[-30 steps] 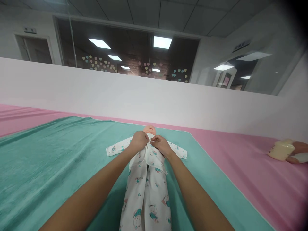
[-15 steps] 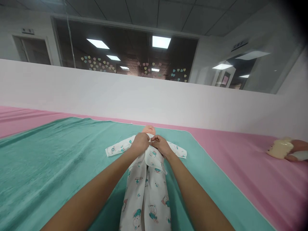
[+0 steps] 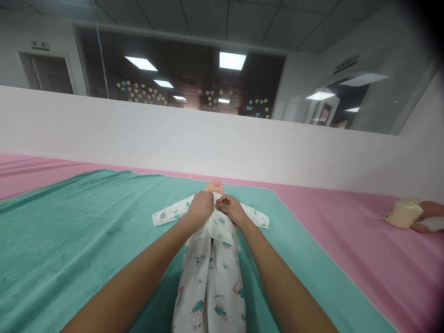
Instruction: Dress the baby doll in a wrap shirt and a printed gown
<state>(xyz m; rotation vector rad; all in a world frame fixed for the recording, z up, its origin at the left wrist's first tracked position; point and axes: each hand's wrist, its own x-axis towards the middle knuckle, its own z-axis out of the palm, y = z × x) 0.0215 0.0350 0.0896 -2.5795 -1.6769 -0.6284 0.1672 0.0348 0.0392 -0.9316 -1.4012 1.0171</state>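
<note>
A baby doll point(image 3: 215, 186) lies face up on a green blanket point(image 3: 114, 222), its head away from me. It wears a white baby shirt point(image 3: 222, 226) with a small teal and pink print, the sleeves spread to both sides. The long matching lower garment point(image 3: 225, 286) stretches toward me, open along a middle slit. My left hand point(image 3: 202, 206) is closed in a pinch on the shirt front at the upper chest. Close by, my right hand point(image 3: 231, 208) pinches the shirt front with thumb and forefinger, other fingers curled. The fingers hide exactly which bit of cloth each grips.
Pink cloth point(image 3: 333, 217) surrounds the green blanket. At the right edge lies a shiny cream-coloured rounded thing point(image 3: 402, 213) beside skin-coloured, limb-like parts point(image 3: 432, 209). A low white wall point(image 3: 215, 143) runs behind the doll, with large windows above it.
My left hand has shifted very slightly left, leaving a small gap between the two hands' fingertips. The right hand, the doll and its clothes look almost the same.
</note>
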